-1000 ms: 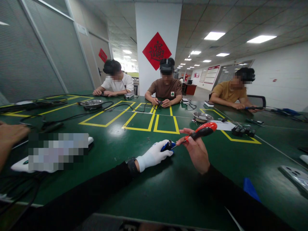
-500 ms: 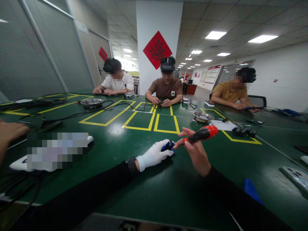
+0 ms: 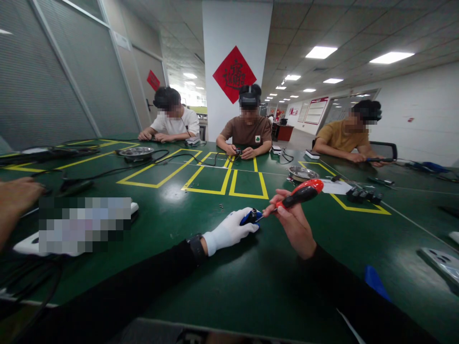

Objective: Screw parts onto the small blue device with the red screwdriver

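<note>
My left hand (image 3: 229, 231), in a white glove, is closed around a small blue and black part (image 3: 252, 217) just above the green table (image 3: 222, 282). Its exact kind I cannot make out. My bare right hand (image 3: 292, 220) grips a screwdriver (image 3: 300, 193) with a red and black handle, which slants up to the right. The thin metal shaft points down left, and its tip meets or nearly meets the right side of the blue and black part. Whether the tip sits in a screw cannot be seen.
A blurred white device (image 3: 133, 209) lies at left, near another person's hand (image 3: 21, 196). Metal bowls (image 3: 303, 173), black blocks (image 3: 364, 196), a phone (image 3: 442, 265) and a blue object (image 3: 376, 283) are on the table. Three people sit across; cables run at left.
The screwdriver has drawn back slightly and tilted, so its shaft now shows between my right fingers and the part. My left hand stays in place. The other person's hand at left shifted slightly.
</note>
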`<state>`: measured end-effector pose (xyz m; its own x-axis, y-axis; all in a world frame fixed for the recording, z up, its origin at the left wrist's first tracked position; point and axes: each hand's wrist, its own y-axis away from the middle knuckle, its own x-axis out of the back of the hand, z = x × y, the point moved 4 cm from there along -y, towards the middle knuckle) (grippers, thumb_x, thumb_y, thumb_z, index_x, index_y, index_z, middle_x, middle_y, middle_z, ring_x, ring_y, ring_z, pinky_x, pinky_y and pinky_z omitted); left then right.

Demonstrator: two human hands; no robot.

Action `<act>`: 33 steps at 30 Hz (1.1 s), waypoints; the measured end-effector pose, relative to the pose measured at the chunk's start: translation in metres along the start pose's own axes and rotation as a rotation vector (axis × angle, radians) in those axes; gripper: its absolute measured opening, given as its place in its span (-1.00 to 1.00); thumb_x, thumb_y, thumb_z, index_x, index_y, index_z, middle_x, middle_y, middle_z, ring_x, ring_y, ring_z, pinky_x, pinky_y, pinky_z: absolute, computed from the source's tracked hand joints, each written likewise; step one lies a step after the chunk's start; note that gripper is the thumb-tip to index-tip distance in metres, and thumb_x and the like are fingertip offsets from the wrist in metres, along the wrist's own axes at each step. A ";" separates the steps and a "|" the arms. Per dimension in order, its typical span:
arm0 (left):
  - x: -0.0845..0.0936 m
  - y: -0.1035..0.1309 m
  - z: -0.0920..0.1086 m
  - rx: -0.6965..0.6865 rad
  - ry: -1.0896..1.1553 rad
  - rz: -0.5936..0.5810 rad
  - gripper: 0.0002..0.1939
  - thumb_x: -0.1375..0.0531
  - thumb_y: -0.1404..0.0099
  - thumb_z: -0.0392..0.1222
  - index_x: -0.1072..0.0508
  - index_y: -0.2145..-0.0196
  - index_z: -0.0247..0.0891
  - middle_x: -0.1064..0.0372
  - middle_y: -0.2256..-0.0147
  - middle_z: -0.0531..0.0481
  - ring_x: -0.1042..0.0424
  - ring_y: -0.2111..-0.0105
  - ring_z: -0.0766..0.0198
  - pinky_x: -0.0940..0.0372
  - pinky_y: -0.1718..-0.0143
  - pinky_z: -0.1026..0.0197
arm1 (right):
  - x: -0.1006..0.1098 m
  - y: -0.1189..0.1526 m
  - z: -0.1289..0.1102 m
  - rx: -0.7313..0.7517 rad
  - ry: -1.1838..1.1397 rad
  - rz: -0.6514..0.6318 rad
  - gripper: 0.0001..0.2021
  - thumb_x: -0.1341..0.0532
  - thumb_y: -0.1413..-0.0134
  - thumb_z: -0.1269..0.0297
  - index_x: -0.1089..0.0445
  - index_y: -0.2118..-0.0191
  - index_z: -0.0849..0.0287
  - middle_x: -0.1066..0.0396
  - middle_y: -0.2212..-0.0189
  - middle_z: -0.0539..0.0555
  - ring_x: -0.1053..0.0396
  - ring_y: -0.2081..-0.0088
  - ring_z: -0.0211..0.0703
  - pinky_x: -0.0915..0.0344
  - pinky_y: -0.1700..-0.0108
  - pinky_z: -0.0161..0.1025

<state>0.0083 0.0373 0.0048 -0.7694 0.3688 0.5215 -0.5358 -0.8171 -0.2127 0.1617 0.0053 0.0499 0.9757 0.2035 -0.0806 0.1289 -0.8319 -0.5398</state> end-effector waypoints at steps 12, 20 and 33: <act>0.000 0.000 -0.003 -0.059 -0.175 0.037 -0.67 -0.16 -0.18 -0.07 -0.33 0.11 -0.21 -0.39 0.27 0.01 -0.37 0.30 0.21 -0.25 0.24 0.21 | 0.000 0.014 0.009 0.127 0.438 -0.018 -0.82 -0.07 -0.21 0.23 -0.30 0.11 0.09 -0.41 0.32 0.07 -0.41 0.25 -0.07 -0.30 0.26 -0.15; 0.001 0.002 -0.002 -0.073 -0.177 0.042 -0.63 -0.17 -0.18 -0.09 -0.32 0.06 -0.20 -0.39 0.18 -0.04 -0.38 0.22 0.17 -0.26 0.16 0.19 | -0.001 0.016 0.007 0.137 0.376 0.003 -0.83 -0.08 -0.20 0.20 -0.31 0.14 0.08 -0.41 0.36 0.05 -0.40 0.33 -0.11 -0.32 0.29 -0.14; 0.001 0.001 -0.001 -0.074 -0.195 0.017 -0.64 -0.16 -0.18 -0.08 -0.32 0.07 -0.22 -0.40 0.22 -0.03 -0.38 0.24 0.17 -0.25 0.16 0.18 | -0.002 0.016 0.008 0.132 0.384 -0.002 -0.82 -0.07 -0.20 0.20 -0.31 0.14 0.09 -0.39 0.37 0.04 -0.37 0.41 -0.16 -0.32 0.29 -0.15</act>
<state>0.0068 0.0372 0.0043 -0.7002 0.2569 0.6661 -0.5531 -0.7851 -0.2787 0.1608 -0.0040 0.0353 0.9739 -0.0237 0.2259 0.1313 -0.7530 -0.6447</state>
